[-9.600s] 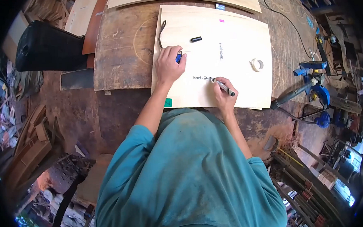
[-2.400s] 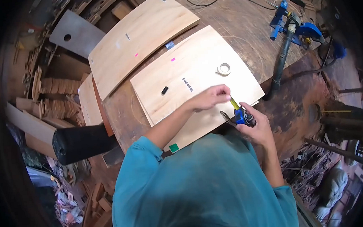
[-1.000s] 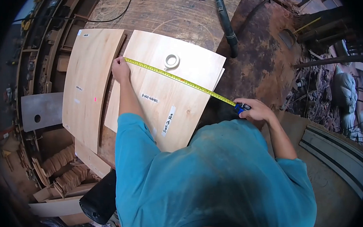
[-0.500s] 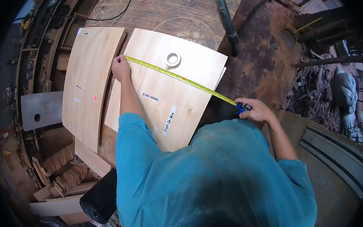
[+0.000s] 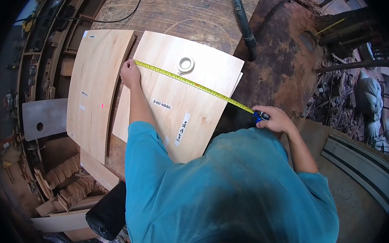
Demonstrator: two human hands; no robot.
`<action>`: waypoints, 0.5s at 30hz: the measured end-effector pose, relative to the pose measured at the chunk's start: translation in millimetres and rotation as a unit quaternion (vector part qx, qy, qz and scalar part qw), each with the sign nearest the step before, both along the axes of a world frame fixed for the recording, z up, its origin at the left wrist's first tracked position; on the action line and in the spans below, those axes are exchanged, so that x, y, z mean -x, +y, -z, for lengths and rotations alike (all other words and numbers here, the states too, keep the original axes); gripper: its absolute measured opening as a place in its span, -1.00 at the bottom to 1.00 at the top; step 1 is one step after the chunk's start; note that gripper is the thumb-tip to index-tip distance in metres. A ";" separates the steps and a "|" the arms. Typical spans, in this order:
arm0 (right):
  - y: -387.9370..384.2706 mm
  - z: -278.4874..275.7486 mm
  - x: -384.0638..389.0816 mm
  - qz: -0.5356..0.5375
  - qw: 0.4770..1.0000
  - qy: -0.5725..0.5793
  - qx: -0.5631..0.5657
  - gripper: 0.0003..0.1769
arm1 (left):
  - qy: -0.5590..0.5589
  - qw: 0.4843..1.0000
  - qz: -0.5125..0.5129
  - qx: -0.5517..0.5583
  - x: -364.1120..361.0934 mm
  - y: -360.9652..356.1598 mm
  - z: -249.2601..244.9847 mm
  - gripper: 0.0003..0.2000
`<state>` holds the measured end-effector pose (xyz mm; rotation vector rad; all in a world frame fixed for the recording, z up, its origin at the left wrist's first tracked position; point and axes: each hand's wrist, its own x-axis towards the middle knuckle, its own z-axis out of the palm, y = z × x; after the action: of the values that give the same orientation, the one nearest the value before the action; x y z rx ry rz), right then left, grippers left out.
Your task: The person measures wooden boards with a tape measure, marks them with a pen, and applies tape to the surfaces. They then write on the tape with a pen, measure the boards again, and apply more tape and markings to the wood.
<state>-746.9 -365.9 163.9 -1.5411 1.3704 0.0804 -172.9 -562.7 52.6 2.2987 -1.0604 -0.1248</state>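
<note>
A yellow tape measure (image 5: 187, 81) stretches across a pale plywood panel (image 5: 208, 60) that carries handwritten labels. My left hand (image 5: 130, 73) pinches the blade's end at the panel's left edge. Beyond the right edge, my right hand (image 5: 274, 119) is wrapped round the blue and black case (image 5: 260, 116), with the blade running out from it. On the panel, just above the blade, lies a roll of white tape (image 5: 185, 65). A second plywood panel (image 5: 95, 83), with a small pink mark, lies to the left, a narrow gap apart.
Both panels rest on a worn, scratched table (image 5: 170, 11). A dark hose (image 5: 243, 18) runs over its back right part. Shelving with wood pieces (image 5: 74, 187) lines the left, and a grey plate with a hole (image 5: 46, 117) stands there. Plastic-wrapped material (image 5: 371, 97) is at the right.
</note>
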 end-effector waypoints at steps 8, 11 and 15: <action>5.1 -4.9 -5.3 0.007 0.999 0.027 0.024 -0.24 | -0.011 1.000 -0.010 0.000 2.0 0.6 -1.9 -0.63; 7.1 -1.4 -4.0 0.003 0.999 0.028 0.030 -0.22 | 0.004 1.000 -0.009 0.011 0.8 1.4 -0.7 -0.63; 9.1 -3.3 -5.8 0.001 0.998 0.038 0.048 -0.22 | 0.021 0.999 -0.010 0.036 -0.4 1.6 1.6 -0.64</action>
<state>-741.1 -356.8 167.3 -1.6305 1.4552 0.0732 -172.4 -561.2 51.0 2.2318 -1.0038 -0.1230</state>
